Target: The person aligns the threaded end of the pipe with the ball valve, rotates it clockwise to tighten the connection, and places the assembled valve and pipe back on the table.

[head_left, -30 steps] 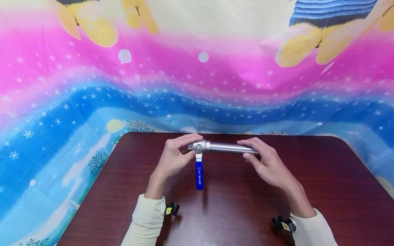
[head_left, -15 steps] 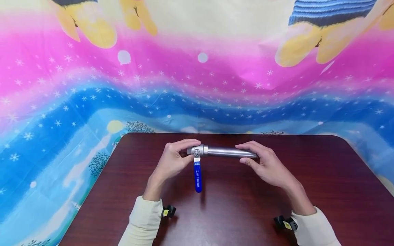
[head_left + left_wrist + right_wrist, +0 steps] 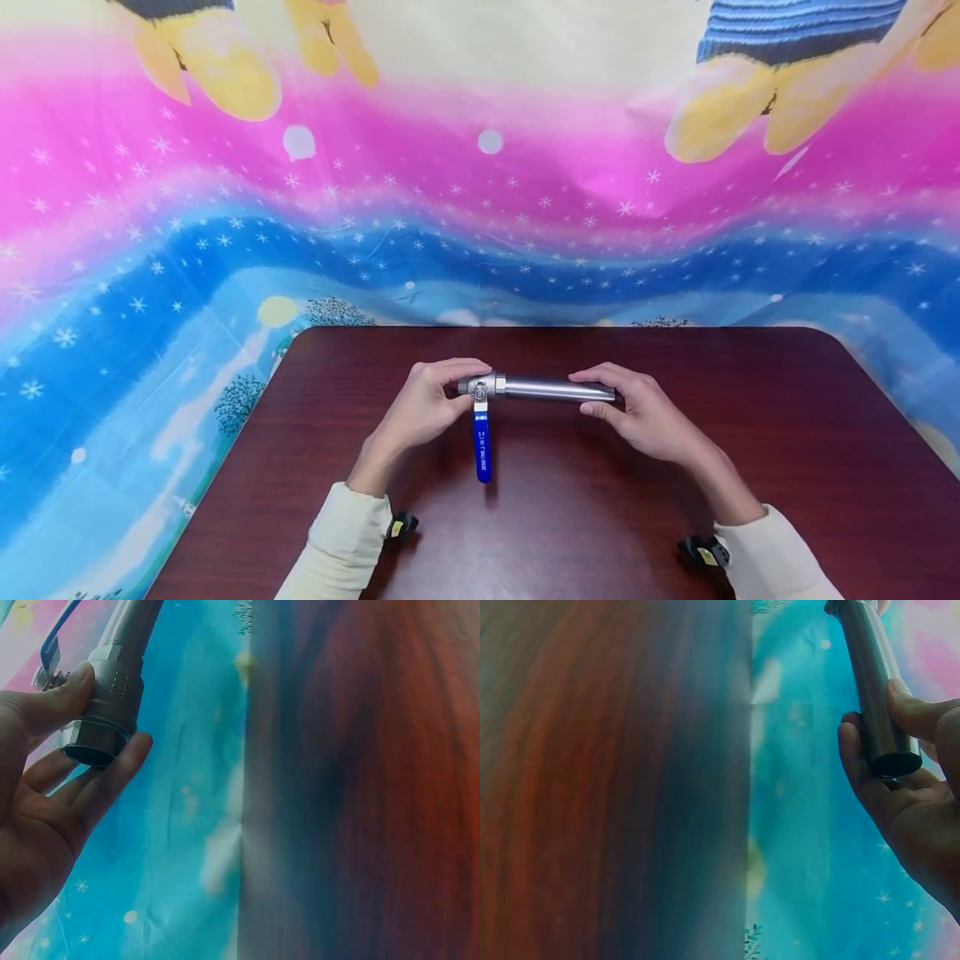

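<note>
A metal ball valve [image 3: 483, 386] with a blue lever handle [image 3: 482, 448] is joined to a steel pipe [image 3: 551, 388], and both are held level above the table. My left hand [image 3: 431, 404] grips the valve body at its left end, thumb on the near side and fingers over the far side. In the left wrist view the valve's hexagonal end [image 3: 94, 742] shows between thumb and fingers. My right hand [image 3: 645, 412] grips the pipe near its right end. The right wrist view shows the pipe's dark end [image 3: 896, 763] between thumb and fingers. The handle points toward me.
A dark reddish-brown table [image 3: 570, 517] lies beneath, with rounded far corners. Behind it hangs a printed cloth [image 3: 480, 200] in pink and blue with snowflakes. Each cuff carries a black wrist device, one on the left [image 3: 402, 526] and one on the right [image 3: 702, 552].
Both hands have lowered the valve and pipe slightly toward me in the head view. The grips look the same, and the handle still points toward me.
</note>
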Demonstrator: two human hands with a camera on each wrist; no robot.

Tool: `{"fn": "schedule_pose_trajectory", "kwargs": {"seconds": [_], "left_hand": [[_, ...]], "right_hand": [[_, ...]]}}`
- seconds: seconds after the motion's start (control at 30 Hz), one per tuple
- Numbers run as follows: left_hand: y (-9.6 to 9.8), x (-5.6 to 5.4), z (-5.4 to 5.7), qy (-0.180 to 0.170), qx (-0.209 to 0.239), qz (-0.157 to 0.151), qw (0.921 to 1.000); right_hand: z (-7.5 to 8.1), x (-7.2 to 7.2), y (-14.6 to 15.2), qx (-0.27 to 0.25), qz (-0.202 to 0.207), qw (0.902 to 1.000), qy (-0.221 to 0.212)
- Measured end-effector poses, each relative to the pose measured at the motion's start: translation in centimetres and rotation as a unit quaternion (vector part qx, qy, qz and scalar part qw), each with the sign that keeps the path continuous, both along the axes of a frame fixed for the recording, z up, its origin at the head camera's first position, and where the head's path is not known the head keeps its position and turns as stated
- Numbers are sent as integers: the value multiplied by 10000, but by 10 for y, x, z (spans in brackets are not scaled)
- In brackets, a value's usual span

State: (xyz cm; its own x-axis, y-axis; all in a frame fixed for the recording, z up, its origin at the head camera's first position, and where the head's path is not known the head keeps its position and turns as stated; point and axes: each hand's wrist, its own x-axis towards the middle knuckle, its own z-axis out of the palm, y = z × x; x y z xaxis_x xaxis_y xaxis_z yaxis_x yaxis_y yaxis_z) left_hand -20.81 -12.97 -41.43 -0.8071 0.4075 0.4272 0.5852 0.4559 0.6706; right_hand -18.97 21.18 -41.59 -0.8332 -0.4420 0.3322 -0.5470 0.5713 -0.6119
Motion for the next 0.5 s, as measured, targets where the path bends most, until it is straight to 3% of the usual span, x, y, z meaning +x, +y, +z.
{"fn": "schedule_pose_trajectory", "kwargs": {"seconds": [0.5], "left_hand": [[0, 3, -16, -401, -533, -127, 9977]], "right_hand": [[-20, 0, 1, 33, 227, 9996, -172]]}}
